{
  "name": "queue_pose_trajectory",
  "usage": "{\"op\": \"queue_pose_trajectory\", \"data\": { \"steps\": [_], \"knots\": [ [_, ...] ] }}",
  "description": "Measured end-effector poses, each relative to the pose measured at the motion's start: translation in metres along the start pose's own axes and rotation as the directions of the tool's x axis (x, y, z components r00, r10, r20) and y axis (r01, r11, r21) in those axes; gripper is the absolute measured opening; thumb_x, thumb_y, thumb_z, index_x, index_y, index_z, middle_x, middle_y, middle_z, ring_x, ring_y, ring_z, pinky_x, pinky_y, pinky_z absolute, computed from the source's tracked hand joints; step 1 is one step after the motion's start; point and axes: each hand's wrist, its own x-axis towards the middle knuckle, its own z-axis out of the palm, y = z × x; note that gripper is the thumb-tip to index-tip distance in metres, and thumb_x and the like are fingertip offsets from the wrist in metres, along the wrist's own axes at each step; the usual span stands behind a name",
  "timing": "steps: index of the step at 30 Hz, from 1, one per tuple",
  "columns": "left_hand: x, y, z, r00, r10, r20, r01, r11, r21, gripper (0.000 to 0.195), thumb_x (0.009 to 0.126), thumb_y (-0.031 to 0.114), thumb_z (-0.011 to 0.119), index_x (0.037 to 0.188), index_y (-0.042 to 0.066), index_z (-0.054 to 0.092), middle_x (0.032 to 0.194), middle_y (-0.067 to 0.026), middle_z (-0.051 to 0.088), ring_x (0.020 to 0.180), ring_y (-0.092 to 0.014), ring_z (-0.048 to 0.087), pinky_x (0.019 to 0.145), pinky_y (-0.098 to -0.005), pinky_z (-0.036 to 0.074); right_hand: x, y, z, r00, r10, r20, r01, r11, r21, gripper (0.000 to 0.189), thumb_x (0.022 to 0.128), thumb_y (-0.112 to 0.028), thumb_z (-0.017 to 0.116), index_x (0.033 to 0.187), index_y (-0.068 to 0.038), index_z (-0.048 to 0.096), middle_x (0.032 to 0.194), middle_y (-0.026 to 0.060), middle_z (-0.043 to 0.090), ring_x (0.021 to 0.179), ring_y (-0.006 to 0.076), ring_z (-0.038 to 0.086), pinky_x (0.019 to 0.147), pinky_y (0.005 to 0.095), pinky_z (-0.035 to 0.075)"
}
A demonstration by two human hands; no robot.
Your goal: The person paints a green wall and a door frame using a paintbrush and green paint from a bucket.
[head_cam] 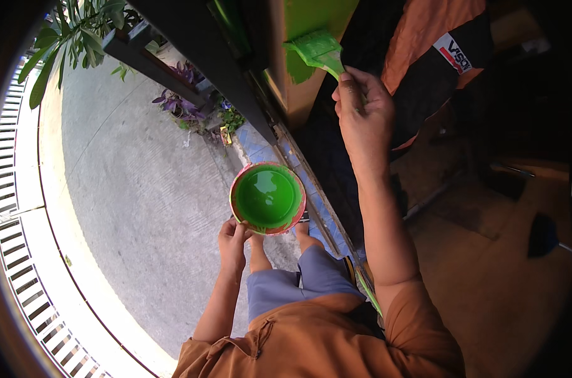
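Observation:
A round paint pot (293, 226) with a reddish, paint-smeared rim is gripped at its near-left edge by my left hand (232, 240). Glossy green paint (269, 196) fills part of it. Raised ahead on the right, my right hand (365, 101) holds a wide paintbrush (320, 49) by the handle. Green coats the brush's bristles and the upper handle. The bristles lie over a wooden panel (305, 101), green in its upper part and bare yellowish-tan below. Whether the bristle tips press on the panel cannot be made out.
An orange and black cloth item (423, 56) hangs right of the brush. A dark post (210, 61) and a blue-tiled sill (257, 144) border the concrete ground (139, 189). Purple-leaved plants (179, 101) grow beside the post. A white slatted gate (26, 264) runs along the left.

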Motion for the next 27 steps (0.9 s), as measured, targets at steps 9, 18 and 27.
{"op": "queue_pose_trajectory", "data": {
  "steps": [9, 18, 27],
  "knots": [
    [-0.002, 0.004, 0.003, 1.000, -0.024, -0.017, 0.023, 0.996, -0.091, 0.017, 0.092, 0.007, 0.055, 0.102, -0.006, 0.058, 0.099, -0.0114, 0.065, 0.090, -0.018, 0.065, 0.080, -0.0311, 0.057, -0.003, -0.030, -0.005, 0.963, -0.257, -0.085, 0.270, 0.883, 0.383, 0.018, 0.098, -0.012, 0.055, 0.107, 0.002, 0.060, 0.076, -0.0003, 0.056, 0.054, 0.0017, 0.042, 0.046, 0.0176, 0.031],
    [0.001, 0.007, 0.004, 0.999, -0.036, -0.035, 0.034, 0.998, -0.050, 0.019, 0.092, 0.007, 0.055, 0.104, -0.008, 0.057, 0.097, -0.0105, 0.064, 0.088, -0.020, 0.066, 0.082, -0.0333, 0.058, -0.007, 0.184, 0.018, 0.989, -0.140, -0.036, 0.143, 0.985, 0.095, 0.016, 0.099, -0.016, 0.057, 0.106, -0.003, 0.060, 0.075, -0.0040, 0.053, 0.062, 0.0019, 0.046, 0.054, 0.0170, 0.036],
    [0.008, 0.003, 0.003, 0.998, -0.035, -0.044, 0.035, 0.999, 0.002, 0.020, 0.092, 0.012, 0.055, 0.100, -0.005, 0.058, 0.098, -0.0124, 0.063, 0.091, -0.021, 0.065, 0.084, -0.0372, 0.057, 0.014, 0.245, -0.005, 0.995, 0.086, -0.041, -0.095, 0.939, -0.330, 0.020, 0.091, -0.018, 0.061, 0.096, 0.001, 0.063, 0.078, 0.0131, 0.066, 0.072, 0.0205, 0.065, 0.066, 0.0319, 0.049]
  ]
}}
